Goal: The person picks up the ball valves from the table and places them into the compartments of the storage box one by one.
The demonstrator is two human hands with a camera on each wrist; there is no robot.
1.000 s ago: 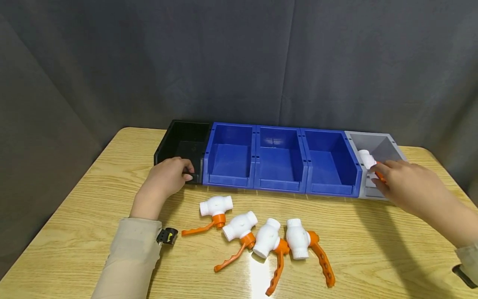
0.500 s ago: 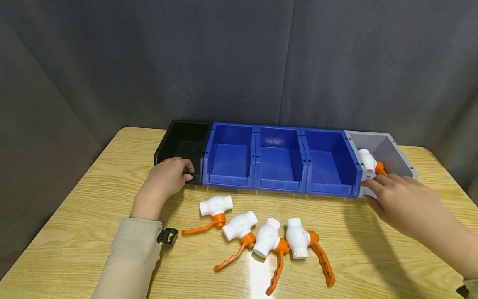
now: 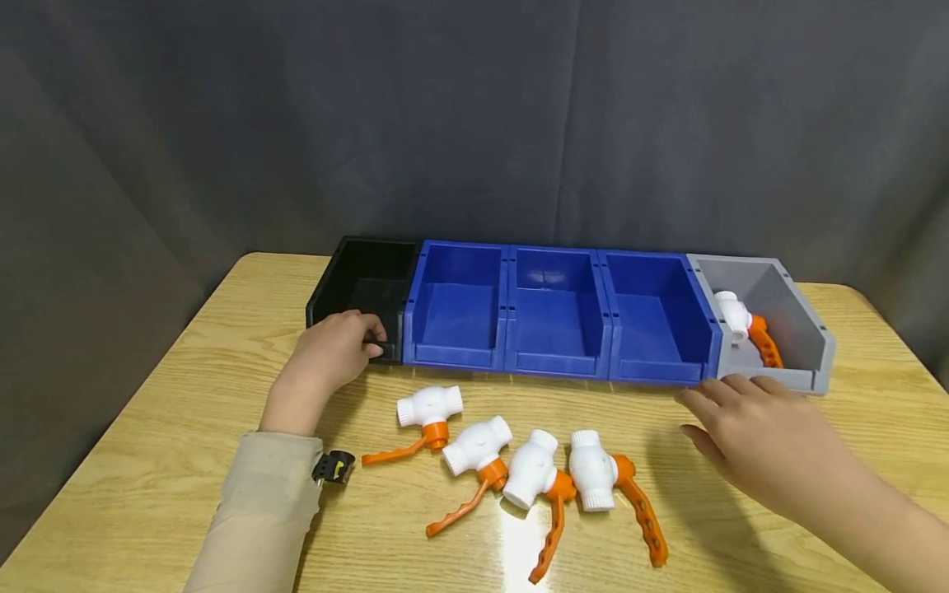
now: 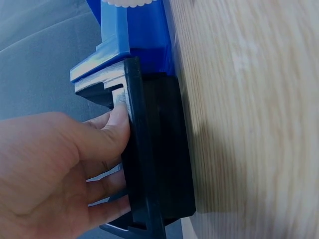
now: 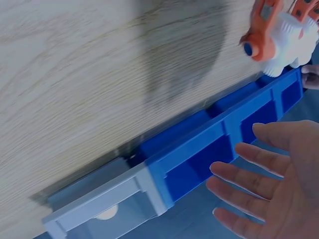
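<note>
"At the left end of the row of bins, what is our left hand (image 3: 326, 350) doing?"

"We pinch the front edge of the black bin (image 4: 162, 149) with it, thumb and fingers curled round the edge."

"And our right hand (image 3: 764, 432)?"

"We hold it over the bench (image 3: 170, 403), near the front of the gray bin (image 3: 793, 379), with its fingers (image 5: 246, 179) loose and spread apart."

"Where do we see the valves?"

"One white and orange valve (image 3: 734, 315) lies inside the gray bin, with its handle pointing toward us. Four more valves (image 3: 591, 469) lie on the bench in front of the bins. The handle on the far left one points left, and the other three point toward us."

"What do we see between the black bin and the gray bin?"

"Three blue bins (image 3: 556, 363), side by side, with a dark curtain (image 3: 474, 123) behind them all"
</note>
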